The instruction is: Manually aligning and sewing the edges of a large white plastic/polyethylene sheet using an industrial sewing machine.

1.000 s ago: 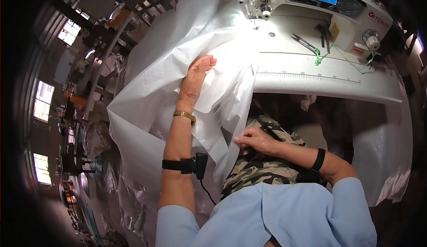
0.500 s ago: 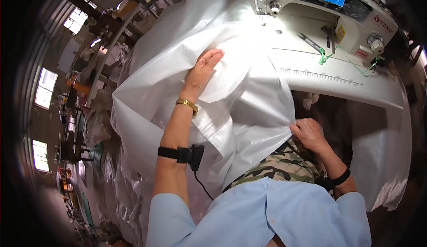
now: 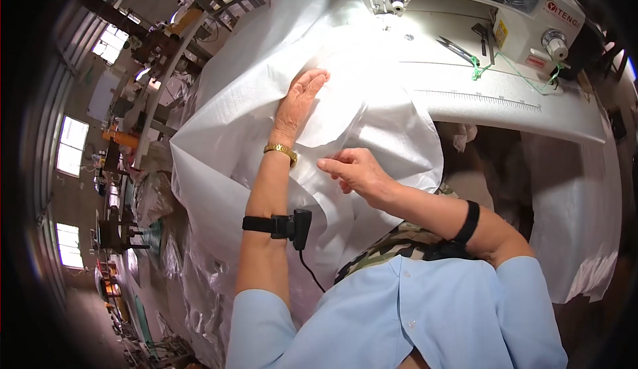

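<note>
A large white woven plastic sheet [image 3: 232,123] lies in folds over the sewing table and hangs down over my lap. My left hand [image 3: 302,106] rests on it with the fingers stretched out and close together, pressing on the cloth near the bright patch of lamp light. Over the sheet's lower middle is my right hand [image 3: 359,173], its thumb and forefinger held out and the other fingers loosely bent. Nothing shows between them. Whether its fingertips touch the sheet, I cannot tell. The sewing machine [image 3: 478,3] stands beyond, its needle area [image 3: 389,17] above the sheet's far edge.
Tweezers [image 3: 457,50] and a dark metal tool [image 3: 484,38] lie on the white machine bed beside green thread [image 3: 476,69]. A printed ruler [image 3: 478,96] runs along the bed's front. White sheeting [image 3: 571,216] hangs at the right. Cluttered shelves and benches stand at the left.
My right hand has let go of the sheet's right edge and moved left over its middle. My left hand stays flat on the sheet. The view has shifted slightly.
</note>
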Motion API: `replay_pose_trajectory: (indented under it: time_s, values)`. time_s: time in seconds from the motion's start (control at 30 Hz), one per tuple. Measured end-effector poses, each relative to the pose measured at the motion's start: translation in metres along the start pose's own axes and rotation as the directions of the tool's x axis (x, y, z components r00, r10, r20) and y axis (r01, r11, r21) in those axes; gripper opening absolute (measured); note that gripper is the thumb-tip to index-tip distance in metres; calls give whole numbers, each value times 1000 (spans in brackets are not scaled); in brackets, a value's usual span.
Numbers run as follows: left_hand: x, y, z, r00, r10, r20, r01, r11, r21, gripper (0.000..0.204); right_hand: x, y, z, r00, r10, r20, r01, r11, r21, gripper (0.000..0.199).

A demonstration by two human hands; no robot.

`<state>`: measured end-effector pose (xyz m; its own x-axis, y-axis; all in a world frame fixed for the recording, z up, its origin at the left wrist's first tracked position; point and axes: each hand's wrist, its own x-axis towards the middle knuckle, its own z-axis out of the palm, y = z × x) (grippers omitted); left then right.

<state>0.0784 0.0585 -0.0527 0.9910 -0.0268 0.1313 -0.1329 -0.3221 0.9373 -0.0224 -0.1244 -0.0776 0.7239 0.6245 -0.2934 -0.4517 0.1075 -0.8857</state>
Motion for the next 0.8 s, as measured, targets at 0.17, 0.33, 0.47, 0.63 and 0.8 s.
replay_pose_trajectory:
  time_s: [0.17,0.33,0.47,0.63,0.8]
  values:
    - [0,-4,-1,1000,18,2,-18,1000,-18,37,-21,2,0,999,-51,-13,52,990,129,27]
    - [-1,7,-1,997,10,76,-9,1000,-6,46,-55,-4,-24,956,-282,85,256,938,235,16]
    - [-23,37,7,956,127,266,-188,958,217,60,-60,-6,-27,950,-299,93,271,934,233,15]
    - [-87,87,24,860,306,410,-460,811,361,67,-64,1,-29,955,-278,101,244,933,263,16]
    - [-118,97,54,895,323,308,-446,635,631,49,-65,8,-29,951,-296,84,280,946,164,22]
